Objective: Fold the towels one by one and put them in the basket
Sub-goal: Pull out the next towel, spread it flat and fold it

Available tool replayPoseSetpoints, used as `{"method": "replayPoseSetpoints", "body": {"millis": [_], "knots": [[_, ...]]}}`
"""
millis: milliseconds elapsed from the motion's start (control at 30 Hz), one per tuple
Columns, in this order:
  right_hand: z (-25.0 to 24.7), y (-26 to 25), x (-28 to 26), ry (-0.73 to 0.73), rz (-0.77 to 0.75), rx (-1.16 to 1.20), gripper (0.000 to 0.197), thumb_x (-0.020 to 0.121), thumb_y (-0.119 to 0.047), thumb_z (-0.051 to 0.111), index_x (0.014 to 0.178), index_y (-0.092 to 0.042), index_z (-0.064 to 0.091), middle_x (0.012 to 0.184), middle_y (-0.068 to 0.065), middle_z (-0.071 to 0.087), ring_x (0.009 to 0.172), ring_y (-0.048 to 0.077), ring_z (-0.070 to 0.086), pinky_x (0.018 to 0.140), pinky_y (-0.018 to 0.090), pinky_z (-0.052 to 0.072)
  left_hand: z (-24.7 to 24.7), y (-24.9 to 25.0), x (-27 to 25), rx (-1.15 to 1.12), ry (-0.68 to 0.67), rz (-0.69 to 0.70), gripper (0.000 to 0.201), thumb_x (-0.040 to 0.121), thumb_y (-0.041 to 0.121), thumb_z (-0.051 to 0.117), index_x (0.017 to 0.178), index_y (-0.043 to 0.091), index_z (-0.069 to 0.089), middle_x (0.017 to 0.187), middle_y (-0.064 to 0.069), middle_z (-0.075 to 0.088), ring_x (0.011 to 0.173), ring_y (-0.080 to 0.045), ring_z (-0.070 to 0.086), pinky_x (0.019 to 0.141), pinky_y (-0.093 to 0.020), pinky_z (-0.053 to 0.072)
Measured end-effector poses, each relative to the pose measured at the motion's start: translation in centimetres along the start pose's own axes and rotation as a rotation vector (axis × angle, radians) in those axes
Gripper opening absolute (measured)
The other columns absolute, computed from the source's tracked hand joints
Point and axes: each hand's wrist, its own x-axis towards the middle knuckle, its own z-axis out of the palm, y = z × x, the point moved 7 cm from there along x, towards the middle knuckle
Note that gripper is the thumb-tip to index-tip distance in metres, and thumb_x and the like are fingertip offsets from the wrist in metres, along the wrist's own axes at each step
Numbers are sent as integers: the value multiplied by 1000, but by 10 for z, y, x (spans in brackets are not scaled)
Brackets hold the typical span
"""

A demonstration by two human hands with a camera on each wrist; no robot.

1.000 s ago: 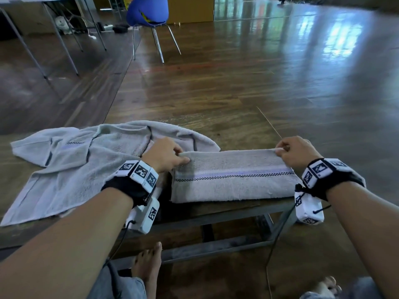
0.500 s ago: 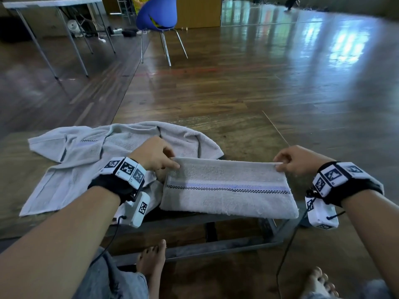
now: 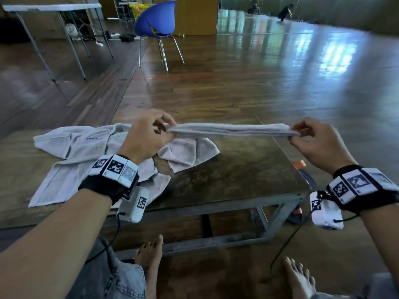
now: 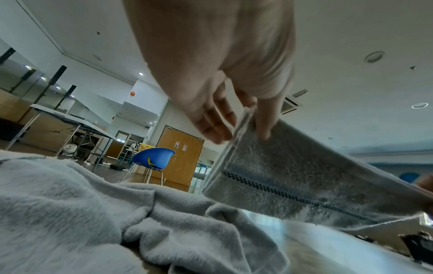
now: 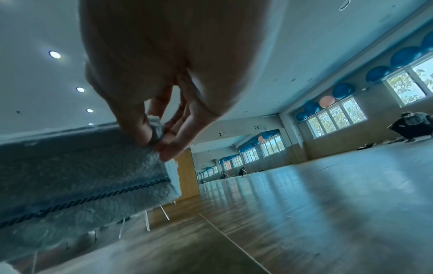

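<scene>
Midway, by the look of it: one folded towel [image 3: 233,130] lifted clear of the bench [image 3: 237,180], stretched level between both hands. Left hand [image 3: 149,134] pinching the near-left end between thumb and fingers [image 4: 263,122]; right hand [image 3: 319,143] pinching the opposite end the same way. Folded into a narrow strip, checked stripe running along its length, probably one more fold owed before stowing. Second towel [image 3: 86,160] lying rumpled and unfolded on the bench's left part, just beside the left hand, untouched. No basket for the towels to be made out near the bench, so nothing judged stowed yet. No brand or legible writing anywhere; only black-and-white square markers on the wrist bands [image 3: 114,169].
</scene>
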Motion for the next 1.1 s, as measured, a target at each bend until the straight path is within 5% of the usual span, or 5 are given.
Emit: {"method": "replayPoseSetpoints", "body": {"millis": [200,433,767,967,1100], "knots": [[47,54,-56,-575,228,-225,31,80,-22,83,106,-12,67,99,4,70,93,22,63,98,40,47,64,-51,-43,272,-756,-339,38,72,40,85,98,22,66,101,1,66,86,-12,64,77,-28,52],[67,62,-56,-503,357,-335,46,95,-36,61,60,-6,56,60,12,57,68,23,57,62,33,39,82,-65,-46,596,-654,-407,53,87,54,64,57,12,52,62,-2,58,55,-14,52,54,-28,38],[59,56,-43,-566,486,-341,35,87,-29,73,58,-17,58,72,5,62,81,26,56,85,40,51,72,-65,-34,568,-511,-480,43,73,38,79,55,13,49,61,-1,55,63,-21,56,59,-32,42],[79,13,-40,-422,195,-274,21,91,-40,61,106,-26,59,113,0,61,100,17,58,93,42,51,97,-23,-30,552,-415,-164,19,80,36,68,89,23,57,108,-3,60,110,-23,52,90,-41,47],[126,-15,-63,-711,3,-278,33,99,-44,50,128,-28,55,131,-3,51,123,19,45,104,40,39,142,-12,-51,523,-727,-86,28,91,44,57,110,24,59,118,2,57,112,-19,51,95,-42,46]]}}
